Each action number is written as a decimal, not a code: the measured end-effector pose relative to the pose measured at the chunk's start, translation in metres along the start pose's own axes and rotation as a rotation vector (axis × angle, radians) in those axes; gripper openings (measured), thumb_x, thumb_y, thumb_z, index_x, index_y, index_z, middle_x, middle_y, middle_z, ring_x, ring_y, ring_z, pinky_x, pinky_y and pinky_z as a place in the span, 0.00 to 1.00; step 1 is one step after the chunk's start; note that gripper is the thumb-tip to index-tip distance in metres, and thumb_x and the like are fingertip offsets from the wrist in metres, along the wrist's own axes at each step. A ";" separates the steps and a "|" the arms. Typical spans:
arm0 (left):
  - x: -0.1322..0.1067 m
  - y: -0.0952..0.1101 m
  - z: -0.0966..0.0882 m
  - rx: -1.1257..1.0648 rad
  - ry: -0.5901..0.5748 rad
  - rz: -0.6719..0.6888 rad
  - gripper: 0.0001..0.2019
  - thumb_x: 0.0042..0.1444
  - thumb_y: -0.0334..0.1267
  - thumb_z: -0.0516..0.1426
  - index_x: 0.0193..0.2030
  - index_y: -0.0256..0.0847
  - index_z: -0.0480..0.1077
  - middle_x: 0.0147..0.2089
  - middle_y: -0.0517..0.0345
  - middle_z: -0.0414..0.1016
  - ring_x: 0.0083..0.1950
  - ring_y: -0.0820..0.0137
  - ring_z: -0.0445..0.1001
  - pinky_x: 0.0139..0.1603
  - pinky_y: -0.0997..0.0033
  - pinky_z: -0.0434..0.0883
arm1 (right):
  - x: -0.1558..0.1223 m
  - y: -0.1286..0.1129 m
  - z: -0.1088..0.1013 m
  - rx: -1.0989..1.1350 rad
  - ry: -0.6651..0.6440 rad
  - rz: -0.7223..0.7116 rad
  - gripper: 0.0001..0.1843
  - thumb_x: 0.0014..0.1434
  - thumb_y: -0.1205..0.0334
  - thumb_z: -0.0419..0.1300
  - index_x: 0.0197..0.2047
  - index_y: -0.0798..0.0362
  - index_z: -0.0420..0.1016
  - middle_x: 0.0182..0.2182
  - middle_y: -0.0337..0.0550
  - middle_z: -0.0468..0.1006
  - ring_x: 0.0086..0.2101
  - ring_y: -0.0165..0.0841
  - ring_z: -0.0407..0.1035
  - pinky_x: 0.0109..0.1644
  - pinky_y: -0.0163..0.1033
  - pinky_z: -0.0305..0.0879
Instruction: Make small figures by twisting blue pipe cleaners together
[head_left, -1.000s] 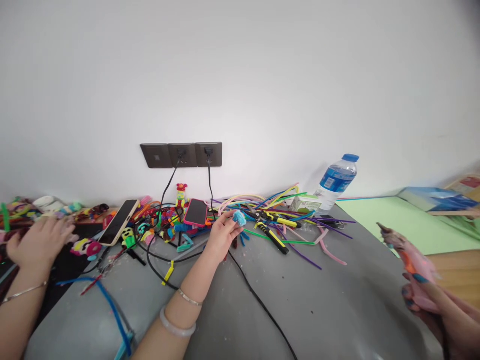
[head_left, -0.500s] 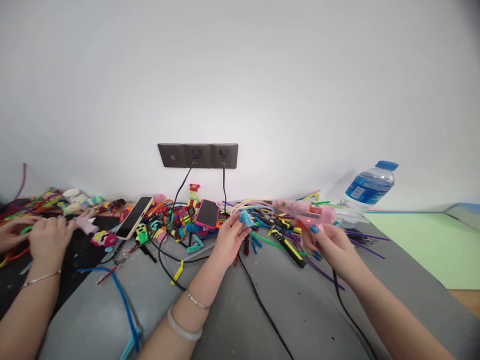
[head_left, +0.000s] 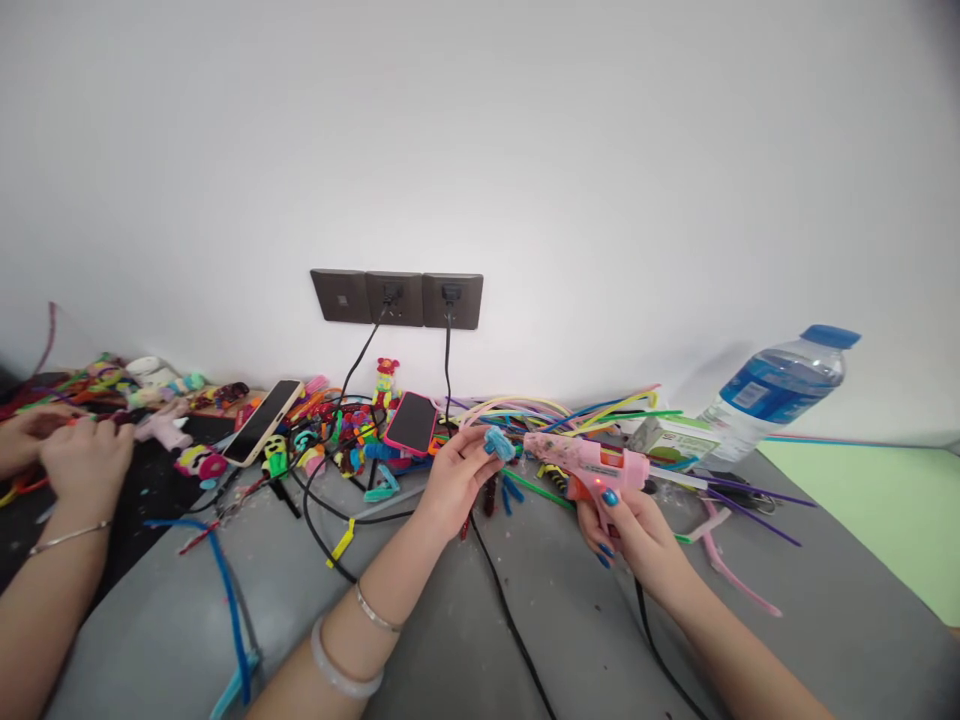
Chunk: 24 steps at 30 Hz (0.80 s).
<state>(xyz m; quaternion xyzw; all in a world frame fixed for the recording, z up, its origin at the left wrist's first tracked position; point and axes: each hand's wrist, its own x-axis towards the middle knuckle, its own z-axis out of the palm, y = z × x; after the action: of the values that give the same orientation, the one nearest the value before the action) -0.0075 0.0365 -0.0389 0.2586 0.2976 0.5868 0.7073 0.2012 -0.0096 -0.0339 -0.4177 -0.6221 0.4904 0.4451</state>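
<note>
Between thumb and fingers, my left hand (head_left: 456,482) pinches a small light-blue piece of fuzzy pipe cleaner (head_left: 499,444), coiled or folded up. My right hand (head_left: 628,530) is wrapped round the handle of a pink glue gun (head_left: 585,455), which has a small red light glowing on its side. The gun's nozzle points left at the blue piece, with a short gap between them. A black cord (head_left: 656,640) runs down from the gun's handle. Behind both hands lies a heap of coloured pipe cleaners (head_left: 540,410).
A phone in a pink case (head_left: 412,423), a pale-framed phone (head_left: 264,424) and small pipe-cleaner figures (head_left: 275,455) lie along the wall. A water bottle (head_left: 784,390) leans at the right. Another person's hands (head_left: 86,460) work at far left. Black cables (head_left: 510,610) cross the grey table.
My right hand has brought the glue gun left and turned its nozzle close to the blue piece. My left hand stays pinched on that piece. The view has shifted slightly.
</note>
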 end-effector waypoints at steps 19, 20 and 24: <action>-0.004 0.003 0.005 -0.011 -0.001 0.001 0.18 0.38 0.36 0.73 0.38 0.38 0.78 0.37 0.57 0.80 0.39 0.72 0.77 0.45 0.71 0.74 | -0.001 -0.004 0.000 -0.157 -0.014 -0.043 0.29 0.65 0.36 0.44 0.30 0.53 0.66 0.13 0.33 0.59 0.17 0.28 0.54 0.22 0.36 0.53; -0.004 0.003 0.005 -0.011 0.003 0.002 0.18 0.38 0.36 0.73 0.38 0.37 0.78 0.37 0.57 0.80 0.39 0.72 0.77 0.45 0.71 0.74 | -0.001 -0.006 0.001 -0.169 -0.013 -0.043 0.29 0.65 0.36 0.44 0.30 0.53 0.66 0.13 0.33 0.59 0.17 0.28 0.53 0.23 0.36 0.53; -0.004 0.003 0.004 -0.013 0.003 0.012 0.18 0.38 0.36 0.73 0.38 0.37 0.78 0.37 0.57 0.80 0.39 0.73 0.77 0.44 0.73 0.74 | -0.001 -0.010 0.001 -0.221 -0.017 -0.028 0.32 0.64 0.34 0.43 0.24 0.52 0.63 0.13 0.34 0.58 0.17 0.28 0.52 0.23 0.36 0.51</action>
<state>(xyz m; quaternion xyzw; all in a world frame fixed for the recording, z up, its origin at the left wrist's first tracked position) -0.0073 0.0330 -0.0330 0.2546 0.2933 0.5933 0.7051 0.1993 -0.0124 -0.0247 -0.4515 -0.6817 0.4160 0.3979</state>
